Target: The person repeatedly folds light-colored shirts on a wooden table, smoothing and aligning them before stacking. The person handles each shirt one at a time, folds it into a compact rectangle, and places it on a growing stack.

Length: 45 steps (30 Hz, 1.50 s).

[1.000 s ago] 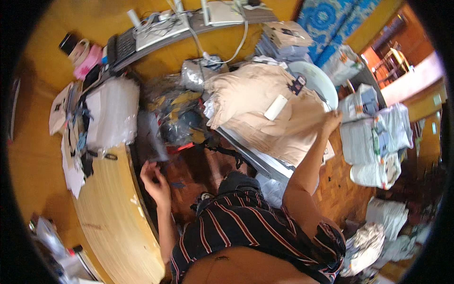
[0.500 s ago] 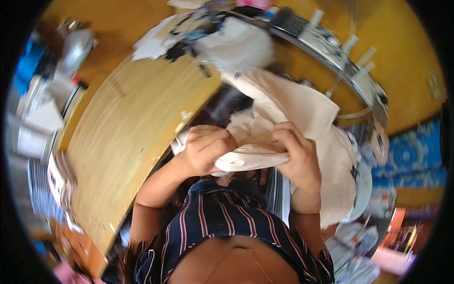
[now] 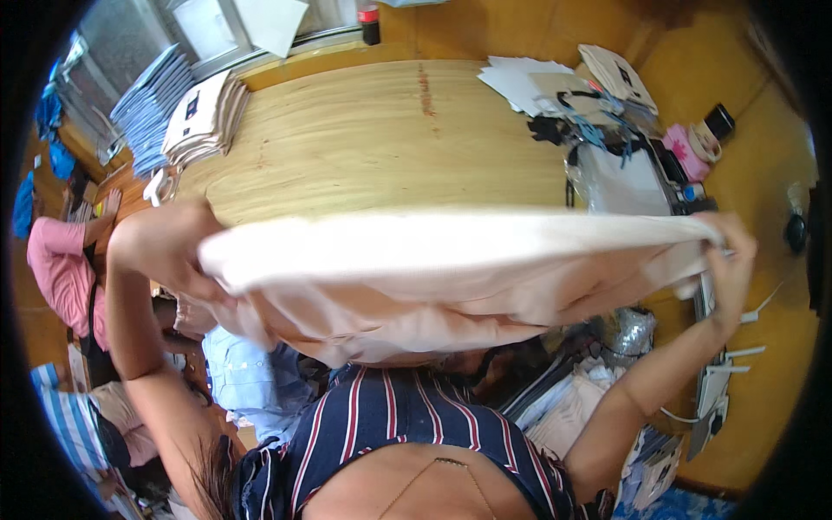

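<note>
A cream-coloured garment (image 3: 451, 269) is stretched wide in front of my body, held up over the near edge of the wooden table (image 3: 347, 147). My left hand (image 3: 173, 247) is closed on its left end, slightly smeared by motion. At the opposite end my right hand (image 3: 731, 264) pinches a corner, the arm reaching far out to the right. The upper edge of the cloth is blurred, and its lower part sags in loose folds. Which kind of garment it is cannot be made out.
Folded blue clothes (image 3: 156, 113) and folded cream clothes (image 3: 204, 121) are stacked at the table's far left. Papers (image 3: 529, 82), dark scraps and clear plastic (image 3: 620, 178) lie at the right. A dark bottle (image 3: 369, 24) stands behind. Another person in pink (image 3: 65, 277) is at the left.
My hands have moved far apart, spreading the bunched garment out sideways. My view has turned to face the table, and the other person has come into sight at the left.
</note>
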{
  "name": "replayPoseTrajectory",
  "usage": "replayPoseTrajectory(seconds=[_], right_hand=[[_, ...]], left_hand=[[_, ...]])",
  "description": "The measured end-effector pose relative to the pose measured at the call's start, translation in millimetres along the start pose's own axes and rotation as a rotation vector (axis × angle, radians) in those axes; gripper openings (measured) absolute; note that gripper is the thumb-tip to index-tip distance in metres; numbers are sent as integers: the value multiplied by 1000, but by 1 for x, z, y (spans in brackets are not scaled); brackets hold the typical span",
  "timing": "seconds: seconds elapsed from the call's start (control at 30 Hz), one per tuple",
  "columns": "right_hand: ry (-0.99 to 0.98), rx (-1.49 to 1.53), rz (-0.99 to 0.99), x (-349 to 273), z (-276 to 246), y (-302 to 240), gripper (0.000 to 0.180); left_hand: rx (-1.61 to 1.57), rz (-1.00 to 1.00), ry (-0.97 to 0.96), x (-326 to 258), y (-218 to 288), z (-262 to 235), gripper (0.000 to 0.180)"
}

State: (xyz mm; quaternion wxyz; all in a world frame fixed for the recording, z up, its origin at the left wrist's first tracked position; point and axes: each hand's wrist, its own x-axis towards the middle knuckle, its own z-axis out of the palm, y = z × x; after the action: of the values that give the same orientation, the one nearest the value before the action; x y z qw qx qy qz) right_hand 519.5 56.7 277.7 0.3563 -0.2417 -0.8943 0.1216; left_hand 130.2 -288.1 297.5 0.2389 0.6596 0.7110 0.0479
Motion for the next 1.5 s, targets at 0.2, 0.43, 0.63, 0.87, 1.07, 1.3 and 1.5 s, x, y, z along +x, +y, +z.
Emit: replayPoseTrajectory(seconds=[0.2, 0.43, 0.63, 0.87, 1.07, 1.3, 1.5], right_hand=[[483, 310, 12, 123, -59, 39, 22], [169, -403, -32, 285, 75, -22, 46], [782, 296, -59, 368, 29, 6, 30], [730, 404, -74, 243, 53, 37, 34], [351, 209, 254, 112, 145, 75, 13], [-609, 124, 420, 36, 206, 119, 22], [-359, -516, 491, 9, 362, 153, 42]], left_hand=[[212, -44, 105, -99, -76, -92, 32], [792, -443, 1156, -45, -117, -218, 18], [959, -558, 1611, -36, -165, -277, 17], [956, -450, 1672, -96, -191, -173, 27], [568, -504, 1337, -129, -142, -4, 38], [-414, -627, 376, -37, -160, 114, 51], [-13, -1369, 797, 84, -219, 219, 47]])
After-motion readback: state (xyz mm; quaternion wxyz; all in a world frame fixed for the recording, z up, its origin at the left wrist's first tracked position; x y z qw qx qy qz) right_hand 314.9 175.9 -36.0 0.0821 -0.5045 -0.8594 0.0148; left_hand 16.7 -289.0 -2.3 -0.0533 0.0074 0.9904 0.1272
